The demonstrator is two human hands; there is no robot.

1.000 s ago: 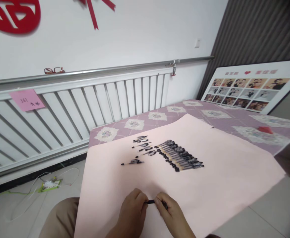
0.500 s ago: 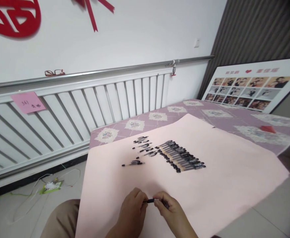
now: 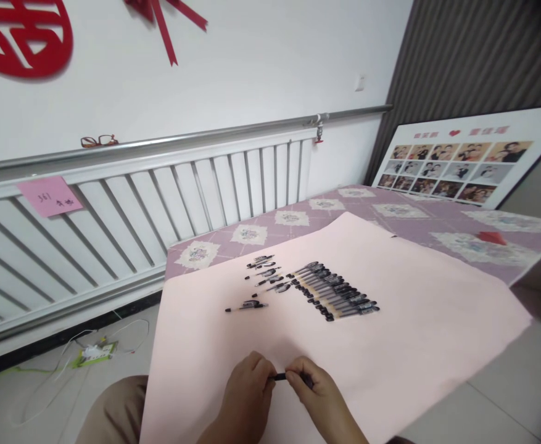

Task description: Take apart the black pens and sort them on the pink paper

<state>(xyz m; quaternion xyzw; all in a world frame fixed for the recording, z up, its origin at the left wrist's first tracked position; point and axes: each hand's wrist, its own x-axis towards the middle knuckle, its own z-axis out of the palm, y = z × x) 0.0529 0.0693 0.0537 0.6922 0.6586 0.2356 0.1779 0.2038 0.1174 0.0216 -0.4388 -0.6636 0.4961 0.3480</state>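
Red cut-out: a rounded ornament (image 3: 24, 40) on the white wall, partly cropped at the upper left.
Note: a pink paper (image 3: 50, 196) on the radiator (image 3: 148, 197), with "361" handwritten on it.
Floor: a power strip (image 3: 95, 353) with white and green cords, below the radiator.
Glasses: a brown-red pair (image 3: 99, 141) resting along the grey pipe (image 3: 205, 134).
Knee: a beige trouser leg (image 3: 113, 410), just beside the pink sheet (image 3: 191, 351).
Ribbon: 2 red tails (image 3: 165, 34) hanging against the wall.
Left hand: the hand (image 3: 249, 388) is closed on 1 end of the held pen (image 3: 280, 376), its fingers curled over that end.
Loose pens: a scattered group (image 3: 265, 272) on the sheet, beyond the hands; 1 lies apart, nearest the left hand.
Held pen: between the 2 hands, above the near part of the sheet, with a short black section visible in the gap.
Right hand: the hand (image 3: 319, 388) pinches the other end between thumb and fingers; it is near the left, not touching it.
Pen row: many pens (image 3: 332, 290) side by side on the sheet, slanting, their black ends roughly lined up.
Table: patterned purple covering (image 3: 422, 229) under the sheet, with a small red piece (image 3: 492, 237) lying on it.
Photo board: a framed panel (image 3: 455, 169) with 3 rows of pictures, leaning behind the table.
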